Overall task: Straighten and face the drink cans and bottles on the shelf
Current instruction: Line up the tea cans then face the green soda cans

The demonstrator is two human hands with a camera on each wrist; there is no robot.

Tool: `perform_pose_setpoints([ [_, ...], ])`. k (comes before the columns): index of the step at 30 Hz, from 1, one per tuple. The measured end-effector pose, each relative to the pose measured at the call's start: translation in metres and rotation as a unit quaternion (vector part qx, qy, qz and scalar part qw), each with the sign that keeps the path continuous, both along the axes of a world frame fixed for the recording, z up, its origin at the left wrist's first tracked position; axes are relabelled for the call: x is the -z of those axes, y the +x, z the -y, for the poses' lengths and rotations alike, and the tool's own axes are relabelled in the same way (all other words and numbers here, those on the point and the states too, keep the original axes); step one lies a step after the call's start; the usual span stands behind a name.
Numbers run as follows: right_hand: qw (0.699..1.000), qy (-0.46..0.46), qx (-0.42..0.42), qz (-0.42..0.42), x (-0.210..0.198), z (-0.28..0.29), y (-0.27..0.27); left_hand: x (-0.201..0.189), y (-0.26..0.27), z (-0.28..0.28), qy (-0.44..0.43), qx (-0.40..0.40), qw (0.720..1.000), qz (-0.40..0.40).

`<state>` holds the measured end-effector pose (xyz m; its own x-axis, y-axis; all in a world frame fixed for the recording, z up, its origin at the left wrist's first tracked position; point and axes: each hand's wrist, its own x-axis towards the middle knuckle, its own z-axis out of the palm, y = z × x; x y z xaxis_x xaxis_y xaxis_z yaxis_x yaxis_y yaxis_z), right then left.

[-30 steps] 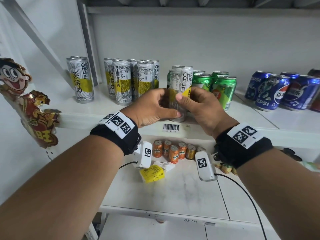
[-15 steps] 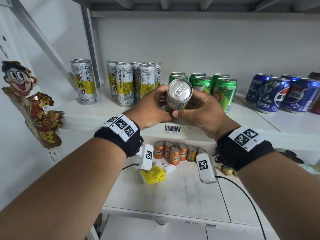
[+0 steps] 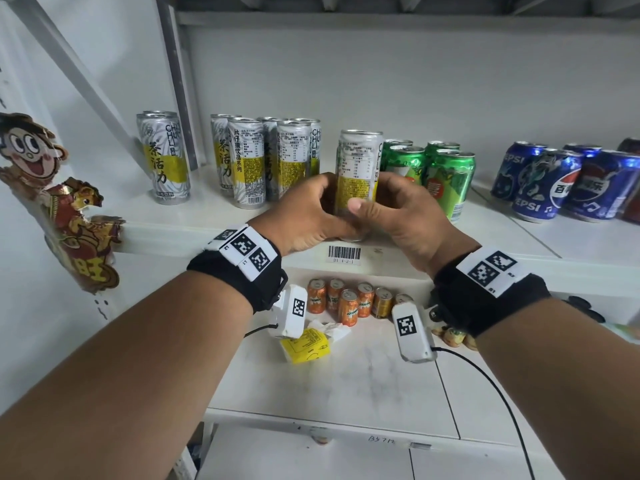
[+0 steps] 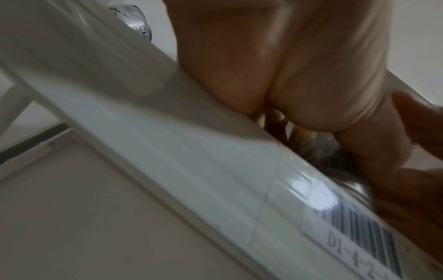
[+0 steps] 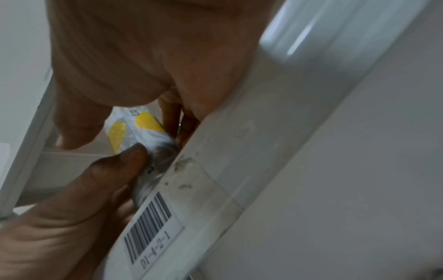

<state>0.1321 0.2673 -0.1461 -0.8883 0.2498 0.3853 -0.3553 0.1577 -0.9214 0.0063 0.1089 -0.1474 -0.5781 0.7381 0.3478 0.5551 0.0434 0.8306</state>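
White shelf (image 3: 214, 233): upright silver-yellow can (image 3: 358, 168), text panel facing, gripped by left hand (image 3: 304, 216), right hand (image 3: 401, 216).

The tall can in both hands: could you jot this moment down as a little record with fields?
held item: tall silver-and-yellow can, upright, at the shelf's front edge
side facing camera: small-print panel, not the brand front
left hand: grips the can's left side
right hand: grips the right side, thumb across the front
right neighbours: green cans
left neighbours: matching tall cans

Held can (image 3: 358, 168) stands on shelf (image 3: 485, 237) front, between tall cans (image 3: 266, 161) and short cans (image 3: 446, 178)
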Motion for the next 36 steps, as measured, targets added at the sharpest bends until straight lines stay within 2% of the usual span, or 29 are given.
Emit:
perform_pose_setpoints([
  [5, 1.000, -0.017, 0.006, -0.002, -0.002, 0.000, -0.002, 0.001, 0.002, -0.003, -0.012, -0.006, 0.999, -0.029],
  [11, 0.994, -0.081, 0.062, -0.027, 0.001, -0.006, -0.011, 0.001, -0.003, -0.003, 0.007, 0.035, 0.999, 0.039],
  [19, 0.996, 0.022, 0.076, -0.033, 0.006, -0.004, -0.011, 0.007, -0.008, -0.003, 0.056, 0.008, 0.998, 0.010],
  [22, 0.995, 0.030, 0.085, -0.048, 0.007, -0.006, -0.014, 0.006, -0.006, -0.003, 0.059, 0.010, 0.998, -0.003],
  [28, 0.996, 0.033, 0.065, -0.051, 0.010, -0.010, -0.015, 0.005, 0.001, -0.002, 0.033, -0.003, 0.999, -0.013],
  [33, 0.995, 0.043, 0.082, -0.034, 0.007, -0.008, -0.013, 0.003, 0.008, -0.001, -0.009, -0.038, 0.998, -0.056],
  [36, 0.990, 0.084, 0.111, -0.012, 0.001, -0.002, -0.010, 0.002, 0.010, -0.001, -0.022, -0.063, 0.994, -0.084],
])
